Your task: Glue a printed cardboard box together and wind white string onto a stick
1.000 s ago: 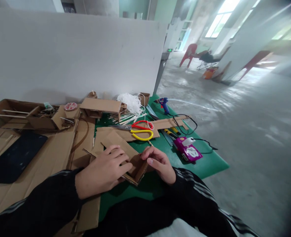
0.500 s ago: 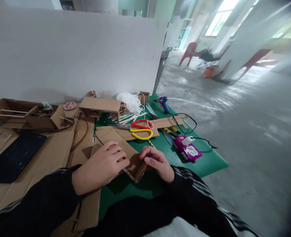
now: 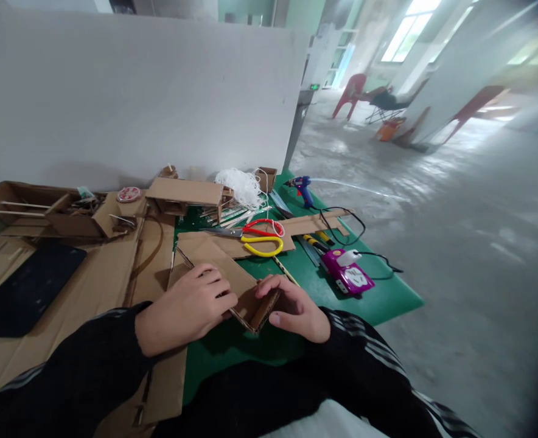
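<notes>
A folded cardboard piece (image 3: 232, 267) with raised side walls is held low over the green table in front of me. My left hand (image 3: 189, 307) wraps over its near left wall, fingertips partly hidden behind the edge. At its right end, my right hand (image 3: 299, 310) curves round the short end wall, fingers at the inner side and thumb by the outer side. Beyond the piece lie scissors (image 3: 263, 246) with one red and one yellow handle, on a flat cardboard strip (image 3: 223, 240).
A blue glue gun (image 3: 302, 190) and a purple power strip (image 3: 347, 272) with black cords lie on the right of the green table (image 3: 387, 301). White string (image 3: 239, 187), thin sticks and cardboard boxes (image 3: 184, 191) line the back. A dark tablet-like slab (image 3: 29, 289) rests at left.
My right thumb has dropped lower and away from the fingers, and the right hand has shifted slightly right. The left hand keeps its hold on the cardboard piece.
</notes>
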A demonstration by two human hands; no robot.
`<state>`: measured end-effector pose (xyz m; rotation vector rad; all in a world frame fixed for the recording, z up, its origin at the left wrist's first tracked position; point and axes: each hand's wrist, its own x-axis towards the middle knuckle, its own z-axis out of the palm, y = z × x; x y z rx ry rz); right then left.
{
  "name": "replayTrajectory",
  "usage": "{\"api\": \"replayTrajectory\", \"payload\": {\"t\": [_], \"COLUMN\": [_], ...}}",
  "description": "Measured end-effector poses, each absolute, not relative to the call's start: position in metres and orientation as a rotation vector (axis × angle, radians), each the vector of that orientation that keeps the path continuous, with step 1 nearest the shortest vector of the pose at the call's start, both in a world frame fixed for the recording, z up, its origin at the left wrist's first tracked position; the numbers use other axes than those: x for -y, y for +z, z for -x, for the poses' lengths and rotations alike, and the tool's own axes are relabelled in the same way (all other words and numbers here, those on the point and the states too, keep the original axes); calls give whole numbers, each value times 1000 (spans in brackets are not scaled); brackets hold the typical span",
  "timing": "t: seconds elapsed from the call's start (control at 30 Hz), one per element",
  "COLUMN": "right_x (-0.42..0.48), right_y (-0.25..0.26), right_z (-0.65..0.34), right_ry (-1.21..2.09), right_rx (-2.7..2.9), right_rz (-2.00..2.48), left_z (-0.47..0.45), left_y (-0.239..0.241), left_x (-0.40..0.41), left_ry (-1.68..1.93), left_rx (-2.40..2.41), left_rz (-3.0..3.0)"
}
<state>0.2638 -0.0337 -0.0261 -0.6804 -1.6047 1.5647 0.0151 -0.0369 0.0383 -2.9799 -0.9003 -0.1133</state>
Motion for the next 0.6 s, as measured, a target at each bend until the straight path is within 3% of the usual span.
{"api": "replayTrajectory", "payload": {"t": [0.3, 0.6], "right_x": [38, 32], "right_y": [-9, 56], "right_z": [-257, -239], "right_ry": [1528, 1401], "right_rx": [1418, 1385], "right_rz": [726, 762], "left_z": [-7, 4], "left_y": [60, 99], "left_x": [35, 50], "left_ry": [-253, -673], "left_rx": [1097, 1393], "left_rz": [3204, 3209]}}
